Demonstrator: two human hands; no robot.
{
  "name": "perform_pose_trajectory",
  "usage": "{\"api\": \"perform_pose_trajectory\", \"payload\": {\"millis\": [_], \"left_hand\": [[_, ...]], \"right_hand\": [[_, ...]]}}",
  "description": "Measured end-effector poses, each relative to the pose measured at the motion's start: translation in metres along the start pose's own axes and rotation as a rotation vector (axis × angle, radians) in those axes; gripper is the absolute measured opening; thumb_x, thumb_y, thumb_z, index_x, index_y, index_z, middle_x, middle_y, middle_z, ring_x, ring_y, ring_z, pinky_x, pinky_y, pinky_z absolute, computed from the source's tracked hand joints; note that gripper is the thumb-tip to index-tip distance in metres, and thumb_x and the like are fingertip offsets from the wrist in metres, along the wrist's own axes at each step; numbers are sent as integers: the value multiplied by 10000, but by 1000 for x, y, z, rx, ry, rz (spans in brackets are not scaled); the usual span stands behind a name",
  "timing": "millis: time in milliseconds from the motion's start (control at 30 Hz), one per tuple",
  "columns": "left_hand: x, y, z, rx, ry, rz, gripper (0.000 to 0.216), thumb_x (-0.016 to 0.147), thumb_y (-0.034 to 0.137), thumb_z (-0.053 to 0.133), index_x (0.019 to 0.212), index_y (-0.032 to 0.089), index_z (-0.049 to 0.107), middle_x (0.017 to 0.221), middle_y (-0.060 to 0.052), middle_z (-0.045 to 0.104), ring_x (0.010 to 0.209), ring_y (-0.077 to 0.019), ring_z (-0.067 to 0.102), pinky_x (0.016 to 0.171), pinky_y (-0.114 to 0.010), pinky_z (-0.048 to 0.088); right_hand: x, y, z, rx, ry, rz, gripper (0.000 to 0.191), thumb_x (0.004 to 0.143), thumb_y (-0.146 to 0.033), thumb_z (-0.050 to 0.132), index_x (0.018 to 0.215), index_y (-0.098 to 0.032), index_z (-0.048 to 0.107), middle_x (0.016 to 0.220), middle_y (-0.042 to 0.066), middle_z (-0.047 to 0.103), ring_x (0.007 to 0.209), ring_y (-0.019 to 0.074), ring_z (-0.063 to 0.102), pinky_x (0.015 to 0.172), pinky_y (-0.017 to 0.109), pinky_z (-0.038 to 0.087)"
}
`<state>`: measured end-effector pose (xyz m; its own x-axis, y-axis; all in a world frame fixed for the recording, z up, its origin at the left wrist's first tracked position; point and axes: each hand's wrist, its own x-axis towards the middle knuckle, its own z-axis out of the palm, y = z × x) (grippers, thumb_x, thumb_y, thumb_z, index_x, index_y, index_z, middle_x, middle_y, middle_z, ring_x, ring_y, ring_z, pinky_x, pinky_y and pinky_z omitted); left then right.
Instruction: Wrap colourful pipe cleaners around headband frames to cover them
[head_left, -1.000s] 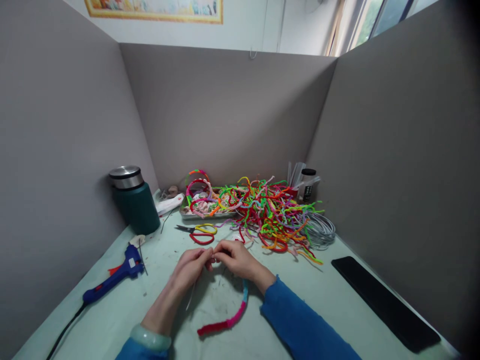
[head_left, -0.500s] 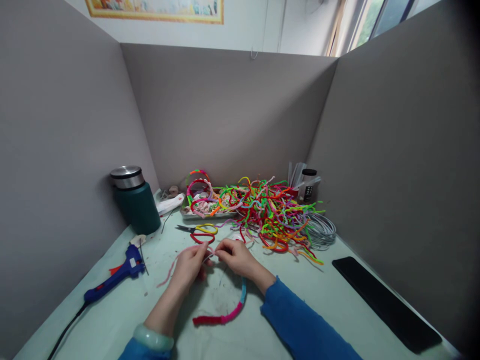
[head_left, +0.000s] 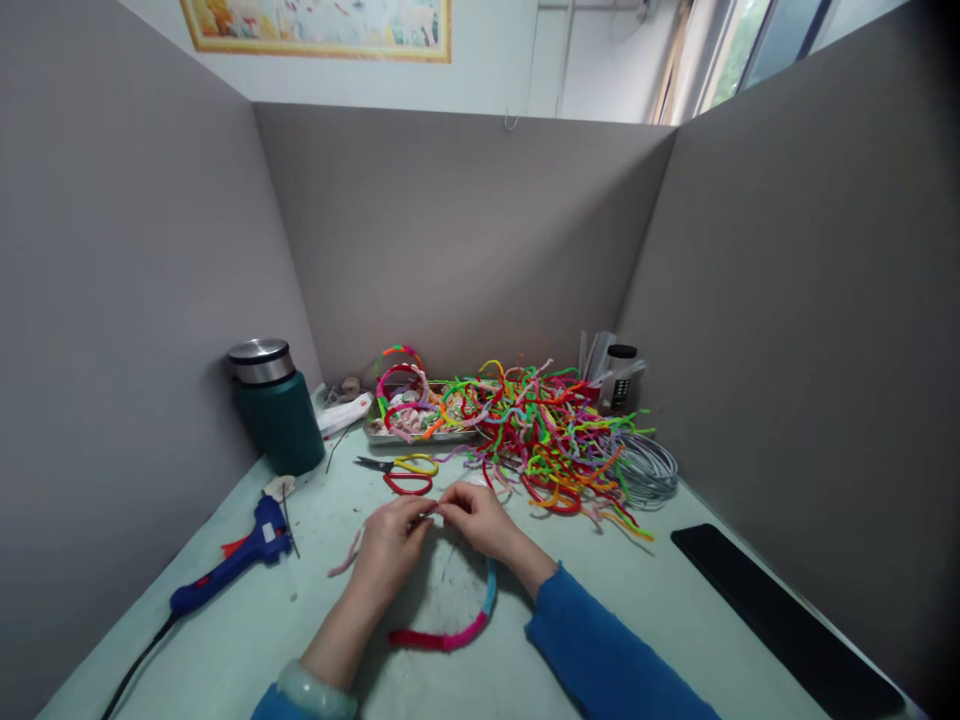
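My left hand (head_left: 390, 552) and my right hand (head_left: 476, 520) meet over the pale green table, fingers pinched together on the bare end of a curved hoop (head_left: 450, 632). The hoop is wrapped in red, pink and blue fuzzy wire and curves down toward me below my hands. A pale pink fuzzy wire (head_left: 343, 556) trails out to the left from my left hand. A light green bangle (head_left: 315, 690) sits on my left wrist.
A heap of coloured fuzzy wires (head_left: 555, 430) and a metal tray (head_left: 405, 432) of wrapped hoops lie behind my hands. Scissors (head_left: 401, 470), a blue glue gun (head_left: 232, 568), a green flask (head_left: 277, 405), a grey wire coil (head_left: 651, 468) and a black slab (head_left: 780, 615) surround them.
The pink wire has swung out to the left of my left hand. The hoop has turned a little, its red end nearer my left arm. The view has tilted slightly.
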<state>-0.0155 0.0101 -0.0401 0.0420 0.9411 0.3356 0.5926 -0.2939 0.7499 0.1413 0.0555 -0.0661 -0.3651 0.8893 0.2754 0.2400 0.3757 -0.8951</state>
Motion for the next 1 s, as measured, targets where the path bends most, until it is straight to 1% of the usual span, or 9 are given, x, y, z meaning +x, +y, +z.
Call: {"api": "perform_pose_trajectory", "payload": {"millis": [233,367,500,567,667,767,833,933,1000], "left_hand": [[1,-2,2,39,-32,-40,192,715,212,564,801,231,735,832,-62,712,794,-219,623,727,-283,421],[1,-2,2,35,-35,-80,200,748,277,550,776,206,734,818,-77,697,781,-220,610,717,-284,402],[2,-3,1,57,-44,-75,249,762,342,537,748,181,727,833,-86,664,773,-211,589,694,-279,395],[2,-4,1,32,-56,-116,263,756,365,545,760,169,721,806,-80,671,755,-207,587,672,-274,393],[2,-3,2,-106,-124,-235,295,728,407,570,749,144,702,649,-43,646,609,-164,556,553,-242,370],[0,-1,3,-331,-207,-425,344,694,471,585,708,132,641,460,27,512,372,-85,388,377,-205,247],[-2,1,3,-464,-255,-526,363,680,505,593,685,142,595,403,62,439,302,-55,288,321,-190,174],[-4,3,0,-623,-319,-567,348,683,488,611,652,144,564,377,72,405,290,-43,274,300,-169,161],[-5,5,-2,-711,-343,-558,296,691,422,623,657,133,572,373,69,408,301,-38,292,308,-157,180]], "right_hand": [[-2,-5,1,18,-21,-27,76,779,-202,590,736,-160,637,644,-15,602,611,113,523,555,202,379],[-3,-6,1,59,-18,-40,82,788,-220,594,760,-158,639,656,-10,612,619,114,534,567,205,389],[-3,-7,0,62,-22,-63,84,795,-217,587,775,-159,645,669,-9,616,621,113,533,567,207,387],[-3,-8,0,59,-23,-68,84,795,-209,581,777,-160,647,670,-8,617,619,114,532,562,207,385],[-4,-9,-1,51,-20,-86,81,790,-186,574,769,-160,648,672,-10,614,625,113,533,566,206,385],[-4,-9,-2,62,-31,-98,81,787,-167,567,772,-160,646,679,-11,613,638,114,538,579,204,393],[-5,-9,-3,72,-43,-98,79,786,-166,565,775,-158,643,680,-10,612,640,115,538,582,205,396],[-5,-11,-4,85,-65,-105,76,783,-161,564,784,-157,640,687,-9,611,646,117,539,592,207,400],[-5,-13,-5,99,-88,-126,95,789,-147,547,807,-161,639,704,-9,610,660,117,542,611,209,406]]}}
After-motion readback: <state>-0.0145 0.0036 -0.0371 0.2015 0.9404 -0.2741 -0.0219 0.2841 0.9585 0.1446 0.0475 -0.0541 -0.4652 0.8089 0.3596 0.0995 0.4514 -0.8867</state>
